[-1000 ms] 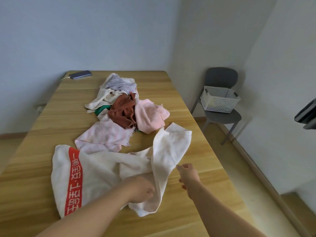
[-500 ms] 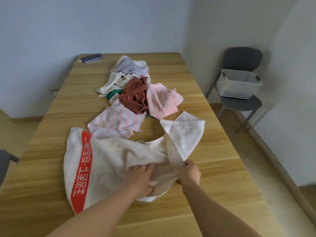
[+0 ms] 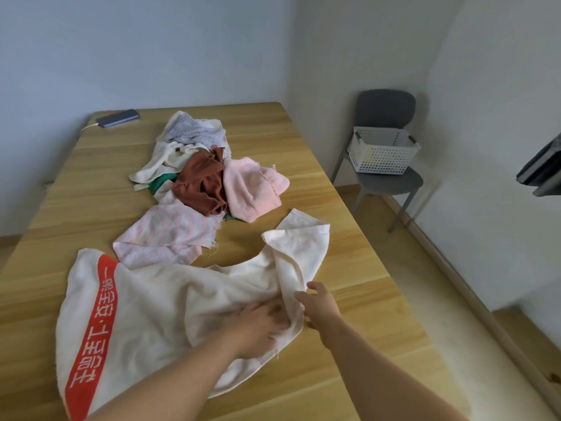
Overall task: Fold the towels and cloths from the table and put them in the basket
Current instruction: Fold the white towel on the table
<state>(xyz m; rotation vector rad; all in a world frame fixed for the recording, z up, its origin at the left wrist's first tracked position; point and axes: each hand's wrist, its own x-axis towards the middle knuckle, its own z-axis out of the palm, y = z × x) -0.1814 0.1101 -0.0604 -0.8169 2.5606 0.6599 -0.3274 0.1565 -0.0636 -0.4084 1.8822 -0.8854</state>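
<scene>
Your towel (image 3: 145, 311) lies rumpled at 6 o'clock on the bench (image 3: 349, 268): soft, limp, light. Your left hand (image 3: 258, 328) presses it, fingers straight; your right hand (image 3: 320, 303), fingers apart, touches its fold. Pinch the corners.

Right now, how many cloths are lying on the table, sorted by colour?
White or cream: 2 (red-banded towel, cream cloth)
Pink: 2 (pink towel, pale patterned cloth)
Brown cloth: 1
Lilac-grey cloth: 1
Green cloth: 1, mostly buried
Total: 7 visible; the pile may hide more.
</scene>
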